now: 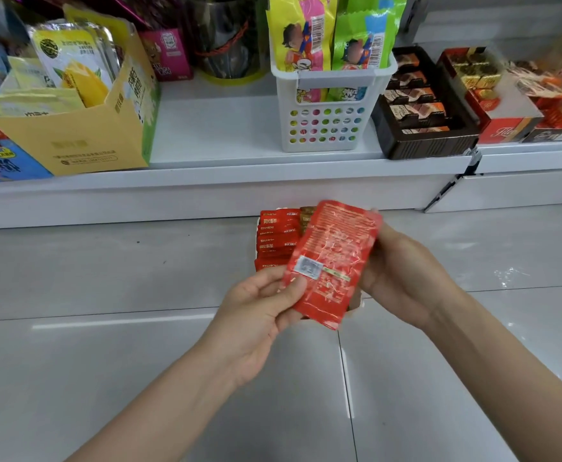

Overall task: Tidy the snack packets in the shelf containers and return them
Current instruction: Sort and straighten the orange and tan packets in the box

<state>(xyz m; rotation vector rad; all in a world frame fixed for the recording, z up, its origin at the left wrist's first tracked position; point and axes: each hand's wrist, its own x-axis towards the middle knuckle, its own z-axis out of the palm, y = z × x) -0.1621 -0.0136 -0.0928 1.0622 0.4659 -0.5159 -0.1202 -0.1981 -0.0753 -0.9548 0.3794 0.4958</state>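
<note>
**Red packet held in both hands before the low shelf**

The lower half of the frame is a floor (106, 378) of large glossy grey tiles with thin dark joints; light reflects on it in pale streaks. Across the upper half runs a low white shelf (213, 135), and a second white shelf section joins it at the right.

On the shelf, at the upper left, stands a yellow carton (83, 141) with pale snack bags upright inside. Behind it, near the top centre, there is a pink box (169, 55) and a dark round tin (229, 41). In the upper centre stands a white basket (326, 128) with round holes in its front wall; yellow and green packets (332, 31) stand upright in it. Just beside the basket, to the right, is a dark brown tray (429, 141) with chocolate bars in rows, and further right a red box (502, 125) of gold-wrapped sweets.

In the centre of the frame both forearms reach forward over the floor. The left hand (259, 315) holds the lower left corner of a red packet (332, 261), thumb on the printed face and fingers curled behind. The right hand (402, 271) grips the packet's right edge, with the fingers hidden behind it. The packet is tilted, its top leaning to the right, and it is a little blurred.

Behind and below the packet, on the floor just in front of the shelf, a stack of red packets (278, 238) shows; the container that holds them is mostly hidden.
</note>
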